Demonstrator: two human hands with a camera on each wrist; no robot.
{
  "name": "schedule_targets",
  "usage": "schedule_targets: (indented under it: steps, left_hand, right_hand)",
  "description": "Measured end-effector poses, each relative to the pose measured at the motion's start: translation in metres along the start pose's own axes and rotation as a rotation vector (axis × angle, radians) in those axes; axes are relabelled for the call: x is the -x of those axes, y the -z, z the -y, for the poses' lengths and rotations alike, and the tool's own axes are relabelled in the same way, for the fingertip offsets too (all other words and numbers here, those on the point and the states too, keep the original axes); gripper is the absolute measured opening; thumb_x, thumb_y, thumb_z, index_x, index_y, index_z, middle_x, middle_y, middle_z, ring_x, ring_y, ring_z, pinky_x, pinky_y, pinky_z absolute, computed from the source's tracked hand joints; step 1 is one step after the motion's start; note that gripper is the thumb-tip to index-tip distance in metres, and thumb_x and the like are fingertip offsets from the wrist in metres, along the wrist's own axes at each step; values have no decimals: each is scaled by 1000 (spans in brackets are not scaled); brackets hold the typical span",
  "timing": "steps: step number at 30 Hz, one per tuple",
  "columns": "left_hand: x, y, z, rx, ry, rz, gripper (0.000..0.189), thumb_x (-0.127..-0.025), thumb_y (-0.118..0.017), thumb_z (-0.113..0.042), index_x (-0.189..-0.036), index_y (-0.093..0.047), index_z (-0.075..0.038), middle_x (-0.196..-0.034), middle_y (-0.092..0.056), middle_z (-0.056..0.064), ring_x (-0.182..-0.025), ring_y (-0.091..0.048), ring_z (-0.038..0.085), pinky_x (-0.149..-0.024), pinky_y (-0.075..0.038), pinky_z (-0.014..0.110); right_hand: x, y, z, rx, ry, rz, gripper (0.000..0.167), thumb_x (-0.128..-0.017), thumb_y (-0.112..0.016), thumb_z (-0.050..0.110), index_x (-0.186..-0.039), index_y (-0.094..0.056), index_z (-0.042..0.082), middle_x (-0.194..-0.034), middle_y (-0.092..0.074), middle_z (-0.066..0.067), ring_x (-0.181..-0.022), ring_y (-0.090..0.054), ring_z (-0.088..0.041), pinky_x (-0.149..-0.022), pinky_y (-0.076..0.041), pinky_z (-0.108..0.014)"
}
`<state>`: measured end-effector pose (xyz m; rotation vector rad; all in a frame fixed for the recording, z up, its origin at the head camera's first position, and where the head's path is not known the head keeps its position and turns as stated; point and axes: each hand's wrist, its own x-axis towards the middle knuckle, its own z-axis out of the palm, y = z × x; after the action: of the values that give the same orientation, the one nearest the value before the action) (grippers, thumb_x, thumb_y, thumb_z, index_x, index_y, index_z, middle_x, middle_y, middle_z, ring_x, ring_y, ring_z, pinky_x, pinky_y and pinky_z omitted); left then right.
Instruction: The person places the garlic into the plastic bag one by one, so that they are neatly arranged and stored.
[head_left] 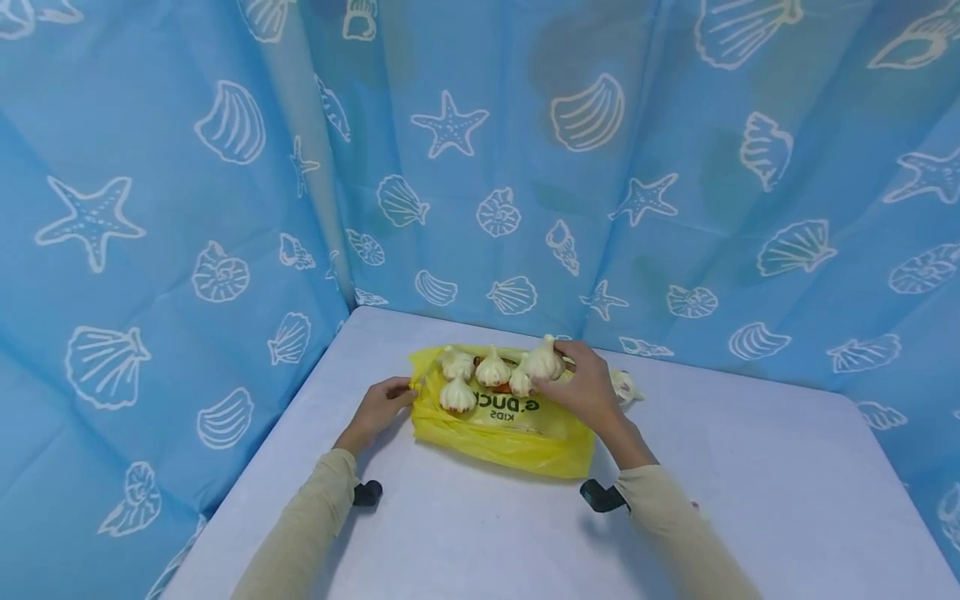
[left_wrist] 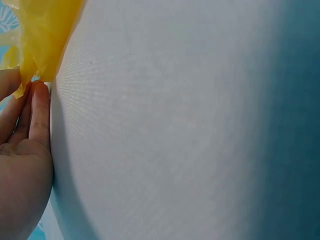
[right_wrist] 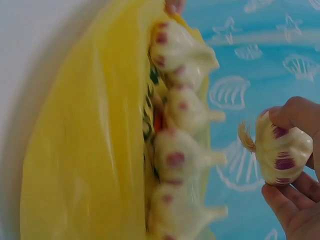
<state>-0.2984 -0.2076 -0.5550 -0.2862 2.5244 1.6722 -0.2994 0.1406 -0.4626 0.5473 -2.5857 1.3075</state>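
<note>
A yellow plastic bag (head_left: 502,450) with dark lettering lies on the white table. At its left end my left hand (head_left: 378,408) pinches the bag's edge between thumb and fingers, as the left wrist view confirms. My right hand (head_left: 592,387) holds a garlic bulb (right_wrist: 284,150) with purple patches, raised above the bag's right part, its root tuft showing in the right wrist view. Several other garlic bulbs, such as one at the front left (head_left: 457,397) and one beside it (head_left: 492,367), rest on the bag. Something orange-red shows between the bulbs.
Another garlic bulb (head_left: 626,387) lies right of the bag, partly behind my right hand. Black camera mounts (head_left: 602,497) stick out from both wrists. A blue curtain (head_left: 465,208) printed with white shells and starfish stands behind the white table (head_left: 750,467) and along its left side.
</note>
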Motion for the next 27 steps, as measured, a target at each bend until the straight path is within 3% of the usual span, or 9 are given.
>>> schedule_targets:
  steps: [6, 12, 27]
  left_hand:
    - [-1, 0, 1, -10, -2, -3, 37, -94, -64, -26, -128, -62, -11, -124, -61, 7, -116, -54, 25, -101, -45, 43]
    - [-2, 1, 1, 0, 0, -1, 37, -94, -65, -27, -127, -63, -11, -122, -62, 7, -114, -55, 25, -100, -46, 42]
    - [-1, 2, 1, -4, -16, 8, 35, -95, -64, -26, -126, -63, -11, -121, -62, 7, -114, -55, 24, -100, -45, 42]
  right_hand:
    - [-1, -33, 8, -37, 71, 68, 62, -79, -82, 25, -131, -57, 3, -125, -57, -11, -113, -56, -27, -90, -53, -43]
    - [6, -61, 3, 4, 2, 130, 64, -78, -83, 30, -132, -58, 6, -125, -58, -7, -112, -58, -25, -88, -54, -41]
    - [15, -89, -11, 29, -59, 152, 68, -75, -85, 34, -132, -60, 7, -126, -61, -9, -117, -56, -27, -97, -48, -45]
